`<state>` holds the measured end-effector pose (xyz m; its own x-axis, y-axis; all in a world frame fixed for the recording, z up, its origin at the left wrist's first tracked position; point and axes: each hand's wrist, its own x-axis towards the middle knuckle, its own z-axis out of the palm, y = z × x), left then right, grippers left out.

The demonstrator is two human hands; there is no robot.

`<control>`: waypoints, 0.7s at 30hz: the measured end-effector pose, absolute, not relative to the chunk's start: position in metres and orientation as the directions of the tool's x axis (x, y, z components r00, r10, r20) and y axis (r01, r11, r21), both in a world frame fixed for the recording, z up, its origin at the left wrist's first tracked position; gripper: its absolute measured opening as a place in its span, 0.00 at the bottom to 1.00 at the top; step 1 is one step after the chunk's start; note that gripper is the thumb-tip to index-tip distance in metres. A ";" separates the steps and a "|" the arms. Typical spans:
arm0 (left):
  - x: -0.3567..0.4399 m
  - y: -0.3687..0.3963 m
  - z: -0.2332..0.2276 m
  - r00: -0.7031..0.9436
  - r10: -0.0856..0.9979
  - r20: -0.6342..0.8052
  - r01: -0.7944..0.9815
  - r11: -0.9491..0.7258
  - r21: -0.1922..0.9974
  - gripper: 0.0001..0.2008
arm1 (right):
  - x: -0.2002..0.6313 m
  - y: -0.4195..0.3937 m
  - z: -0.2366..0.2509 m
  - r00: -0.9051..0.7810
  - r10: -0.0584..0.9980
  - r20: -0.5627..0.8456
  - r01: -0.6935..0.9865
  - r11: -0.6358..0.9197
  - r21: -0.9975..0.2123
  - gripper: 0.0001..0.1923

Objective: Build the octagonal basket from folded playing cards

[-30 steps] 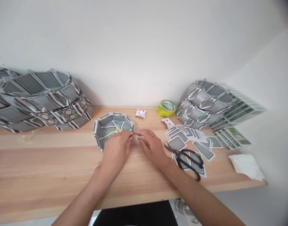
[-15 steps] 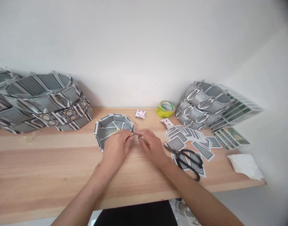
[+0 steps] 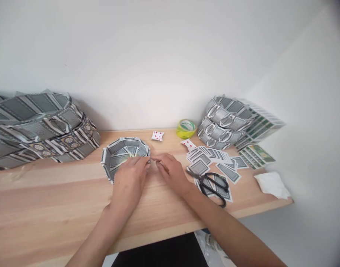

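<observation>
Bowl: the grey octagonal bowl folded from playing cards [image 3: 125,155] sits centre frame on the pale wooden surface [image 3: 47,200].
Left hand: left hand [image 3: 129,181] pinches the bowl's near-right rim.
Right hand: right hand [image 3: 171,172], just right of the bowl, fingertips pinched at the same corner.
Nearer: both meet at that rim; black scissors [image 3: 211,183] lie further right.

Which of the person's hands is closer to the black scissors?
The right hand. It rests on the table just left of the scissors, apart from them. The left hand is farther off, fingers on the near rim of the card bowl.
</observation>
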<state>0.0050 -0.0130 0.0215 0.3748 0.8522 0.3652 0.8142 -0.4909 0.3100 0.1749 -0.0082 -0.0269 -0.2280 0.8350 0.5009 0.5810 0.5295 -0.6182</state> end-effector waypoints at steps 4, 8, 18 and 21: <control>0.005 -0.024 0.022 0.401 0.671 0.623 0.676 -0.676 0.293 0.12 | 0.179 -0.006 -0.026 -0.222 0.824 0.521 0.608 0.535 -0.587 0.16; 0.014 -0.038 0.017 0.443 0.571 0.691 0.547 -0.783 0.296 0.13 | 0.181 -0.004 -0.025 -0.191 0.829 0.525 0.631 0.514 -0.581 0.15; 0.033 -0.043 -0.028 0.603 0.546 0.582 0.402 -0.838 0.369 0.13 | 0.227 -0.001 -0.007 -0.001 0.858 0.514 0.800 0.309 -0.514 0.13; 0.034 -0.040 -0.034 0.603 0.567 0.560 0.388 -0.823 0.415 0.13 | 0.263 -0.015 0.000 0.043 0.910 0.413 0.910 0.135 -0.392 0.12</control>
<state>0.0337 -0.0397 -0.0342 0.6034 0.5673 0.5605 0.3879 -0.8229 0.4152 0.2631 -0.0154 -0.0003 0.0431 0.9097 0.4129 0.9100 0.1349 -0.3921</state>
